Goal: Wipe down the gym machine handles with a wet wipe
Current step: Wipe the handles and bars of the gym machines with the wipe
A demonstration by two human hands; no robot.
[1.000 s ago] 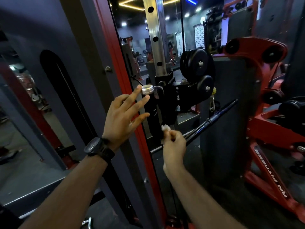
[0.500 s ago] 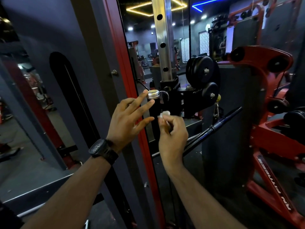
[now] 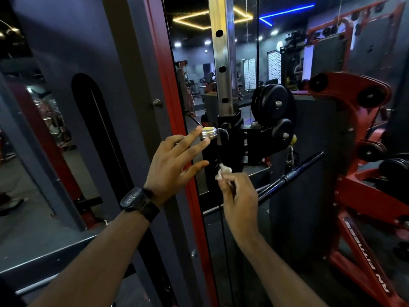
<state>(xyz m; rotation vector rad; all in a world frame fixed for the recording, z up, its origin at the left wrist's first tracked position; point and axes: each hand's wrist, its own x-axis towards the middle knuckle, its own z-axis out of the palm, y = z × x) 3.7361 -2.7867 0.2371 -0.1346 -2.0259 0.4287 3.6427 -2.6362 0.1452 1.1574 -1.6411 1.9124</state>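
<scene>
Right grip (image 3: 238,196): fingers pinch a balled wet wipe (image 3: 223,172), apparently set against the black handle (image 3: 211,151) to scrub it. Left grip (image 3: 174,165), at 9 o'clock of the wipe: released, with straight fingertips on the handle's silver cap (image 3: 208,132), likely steadying it.

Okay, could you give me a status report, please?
Left hand open, at silver cap. Right hand pinches wet wipe at black handle. Nothing in way.

A gym: black round weight plates (image 3: 274,105) at one o'clock, red steel machine frames (image 3: 345,85) at three o'clock.
</scene>
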